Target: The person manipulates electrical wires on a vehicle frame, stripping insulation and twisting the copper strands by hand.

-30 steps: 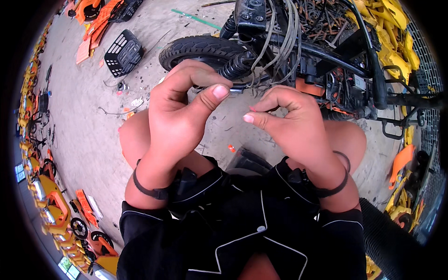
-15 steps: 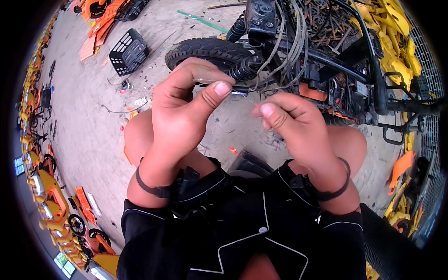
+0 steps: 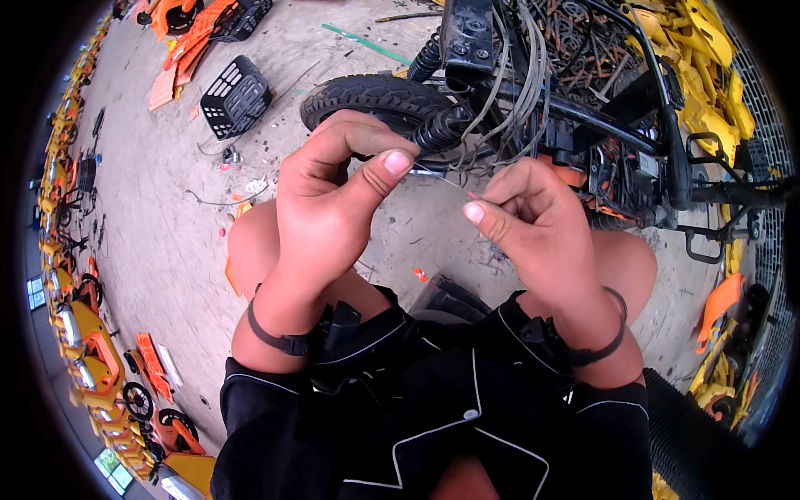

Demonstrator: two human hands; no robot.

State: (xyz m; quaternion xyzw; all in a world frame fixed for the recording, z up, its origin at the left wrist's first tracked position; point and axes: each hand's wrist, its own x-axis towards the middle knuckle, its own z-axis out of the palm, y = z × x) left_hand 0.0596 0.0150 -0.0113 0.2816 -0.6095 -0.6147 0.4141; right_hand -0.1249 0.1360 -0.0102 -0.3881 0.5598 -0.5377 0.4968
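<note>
Between my two hands, over my knees, runs a thin, light-coloured wire (image 3: pixel 447 180) with a small red bit at its right end. My left hand (image 3: pixel 330 193) pinches one end between thumb and forefinger. At the red bit, the thumb and curled fingers of my right hand (image 3: pixel 542 225) close on the other end. Just beyond the hands stands a stripped vehicle frame (image 3: pixel 575 100) with a black tyre (image 3: pixel 375 98), a coil spring (image 3: pixel 442 129) and a bundle of loose grey cables (image 3: pixel 521 92).
A black plastic basket (image 3: pixel 236 97) lies on the concrete floor at the left. Rusty bolts and metal scraps (image 3: pixel 575 42) are heaped behind the frame. Yellow panels (image 3: pixel 696 75) pile up at the far right; orange parts (image 3: pixel 185 50) lie at the far left. A green strip (image 3: pixel 367 43) is on the floor.
My right hand has turned a little and shifted slightly, and the thin wire between the hands shows more plainly. My left hand keeps its pinch. The whole view has shifted slightly.
</note>
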